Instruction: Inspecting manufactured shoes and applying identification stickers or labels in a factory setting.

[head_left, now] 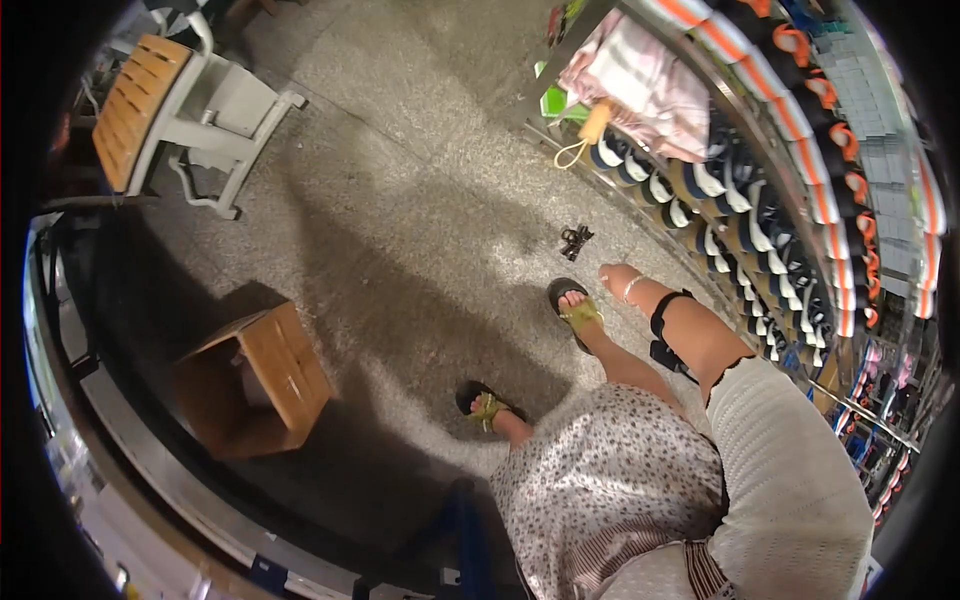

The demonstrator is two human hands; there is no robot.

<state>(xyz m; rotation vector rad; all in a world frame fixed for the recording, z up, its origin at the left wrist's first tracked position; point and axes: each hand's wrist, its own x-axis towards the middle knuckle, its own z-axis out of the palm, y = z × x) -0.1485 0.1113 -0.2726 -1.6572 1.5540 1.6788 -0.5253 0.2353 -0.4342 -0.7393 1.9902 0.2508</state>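
My right arm, in a cream knit sleeve with a black band and a beaded bracelet, reaches down over the floor. At its end my right hand (618,280) hangs low, close to my right sandal (577,315). The hand is foreshortened and its fingers are mostly hidden, so what they do cannot be made out. A small dark claw hair clip (576,241) lies on the floor just beyond the hand, apart from it. My left hand is out of view.
Racks at the right hold rows of dark and white goods (745,205). A pink checked umbrella (640,80) with a wooden handle (595,124) rests there. An open-fronted wooden box (292,375) stands at left. Behind it is a slatted wooden seat (143,110) on a grey frame.
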